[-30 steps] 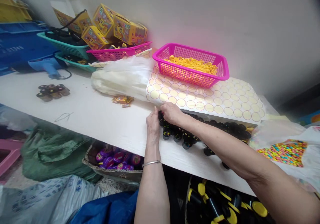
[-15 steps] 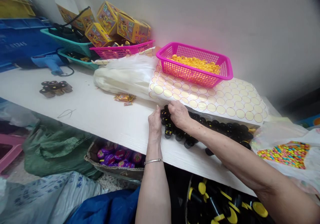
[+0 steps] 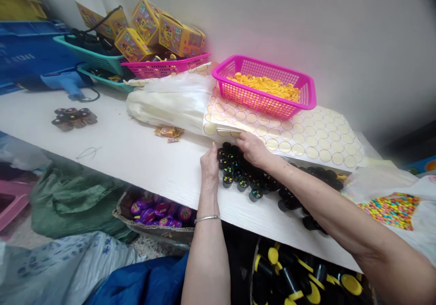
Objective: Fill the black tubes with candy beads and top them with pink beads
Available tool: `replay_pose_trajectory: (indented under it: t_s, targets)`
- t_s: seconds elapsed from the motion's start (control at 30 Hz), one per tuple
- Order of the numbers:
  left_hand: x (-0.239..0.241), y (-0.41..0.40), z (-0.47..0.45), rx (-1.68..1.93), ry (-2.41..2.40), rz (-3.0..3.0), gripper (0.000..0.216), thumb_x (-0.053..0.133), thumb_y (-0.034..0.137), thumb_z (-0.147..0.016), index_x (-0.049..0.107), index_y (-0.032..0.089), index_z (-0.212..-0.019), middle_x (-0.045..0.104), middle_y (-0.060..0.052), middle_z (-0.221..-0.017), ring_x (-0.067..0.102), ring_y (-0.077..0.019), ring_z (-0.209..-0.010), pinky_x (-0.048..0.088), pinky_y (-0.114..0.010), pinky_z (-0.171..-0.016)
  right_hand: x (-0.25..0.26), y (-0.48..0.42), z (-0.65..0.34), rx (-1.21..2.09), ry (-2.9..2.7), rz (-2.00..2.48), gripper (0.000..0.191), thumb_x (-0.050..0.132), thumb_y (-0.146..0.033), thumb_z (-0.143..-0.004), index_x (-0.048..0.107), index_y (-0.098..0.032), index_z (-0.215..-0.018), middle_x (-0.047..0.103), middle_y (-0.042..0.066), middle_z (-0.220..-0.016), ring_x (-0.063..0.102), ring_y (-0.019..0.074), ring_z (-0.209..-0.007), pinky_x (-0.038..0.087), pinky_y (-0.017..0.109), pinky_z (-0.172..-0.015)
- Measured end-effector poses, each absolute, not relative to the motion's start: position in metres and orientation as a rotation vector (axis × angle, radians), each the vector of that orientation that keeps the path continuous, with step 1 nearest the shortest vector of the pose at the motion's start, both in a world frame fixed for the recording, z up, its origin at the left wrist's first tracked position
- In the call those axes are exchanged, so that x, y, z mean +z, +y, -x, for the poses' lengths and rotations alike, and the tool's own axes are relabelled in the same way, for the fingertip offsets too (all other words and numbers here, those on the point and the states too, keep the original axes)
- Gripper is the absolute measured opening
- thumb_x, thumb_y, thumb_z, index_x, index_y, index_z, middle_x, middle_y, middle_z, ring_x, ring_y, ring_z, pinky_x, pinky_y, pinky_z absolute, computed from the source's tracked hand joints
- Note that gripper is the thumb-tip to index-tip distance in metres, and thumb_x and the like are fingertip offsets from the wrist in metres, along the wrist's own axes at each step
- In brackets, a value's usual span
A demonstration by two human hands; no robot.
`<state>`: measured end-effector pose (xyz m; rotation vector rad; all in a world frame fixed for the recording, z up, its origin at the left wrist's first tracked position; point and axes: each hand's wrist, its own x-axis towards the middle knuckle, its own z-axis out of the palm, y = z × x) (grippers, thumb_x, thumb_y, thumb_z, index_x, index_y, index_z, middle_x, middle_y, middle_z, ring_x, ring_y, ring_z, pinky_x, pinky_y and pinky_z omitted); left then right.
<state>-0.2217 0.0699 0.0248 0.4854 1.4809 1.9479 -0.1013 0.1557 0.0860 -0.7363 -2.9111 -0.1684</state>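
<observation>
A cluster of small black pots (image 3: 240,178) filled with coloured sweets stands near the front edge of the white table (image 3: 136,155). My left hand (image 3: 209,166) rests with straight fingers against the cluster's left side. My right hand (image 3: 252,149) is closed on the front edge of a sheet of round cream stickers (image 3: 306,137) that lies over the back pots. The sheet's near corner is lifted. A pink basket (image 3: 308,100) of yellow rings (image 3: 265,85) sits on the sheet.
A white plastic bag (image 3: 170,100) and sweet wrappers (image 3: 168,132) lie left of the sheet. More dark pots (image 3: 73,118), a blue tool (image 3: 64,80) and yellow boxes (image 3: 163,28) are at the far left. Loose coloured sweets (image 3: 391,207) lie right. Yellow-capped black tubes (image 3: 299,277) sit below.
My right hand has moved up from the pots to the sheet's edge and lifted it back, which uncovers more pots. My left hand has stayed at the cluster's left side.
</observation>
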Motion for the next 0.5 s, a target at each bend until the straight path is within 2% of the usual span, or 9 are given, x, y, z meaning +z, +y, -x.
replay_pose_trajectory:
  t_s: [0.1,0.23,0.4,0.5]
  targets:
    - [0.026,0.071,0.222,1.939,1.498,-0.461,0.053,0.062,0.067,-0.064,0.065,0.014,-0.066,0.06,-0.004,-0.064,0.052,-0.0152,-0.068,0.04,-0.028,-0.062,0.083,0.149,0.111,-0.216,-2.992,0.64,0.022,0.045,-0.008,-0.083,0.066,-0.012,-0.079,0.061,0.012,-0.089,0.048,0.0213,-0.09,0.035,0.034,-0.079]
    - [0.024,0.073,0.222,1.965,1.471,-0.465,0.05,0.063,0.065,-0.065,0.063,0.015,-0.063,0.059,-0.002,-0.063,0.052,-0.0144,-0.067,0.04,-0.028,-0.063,0.081,0.145,0.116,-0.228,-3.01,0.603,0.025,0.048,-0.007,-0.082,0.065,-0.017,-0.066,0.062,0.011,-0.088,0.048,0.0218,-0.09,0.035,0.034,-0.077]
    - [0.02,0.075,0.224,1.969,1.493,-0.462,0.049,0.065,0.064,-0.064,0.064,0.014,-0.064,0.059,-0.002,-0.061,0.053,-0.0149,-0.068,0.041,-0.029,-0.066,0.097,0.146,0.105,-0.131,-2.865,0.747,0.021,0.046,-0.003,-0.079,0.066,-0.012,-0.078,0.062,0.013,-0.089,0.05,0.0207,-0.085,0.037,0.033,-0.074]
    - [0.018,0.074,0.226,1.964,1.494,-0.521,0.048,0.063,0.062,-0.066,0.065,0.014,-0.065,0.06,-0.002,-0.063,0.052,-0.0139,-0.067,0.041,-0.028,-0.065,0.11,0.139,0.08,0.199,-2.668,0.759,0.019,0.047,-0.011,-0.082,0.065,-0.015,-0.081,0.061,0.008,-0.088,0.051,0.0165,-0.081,0.039,0.028,-0.071]
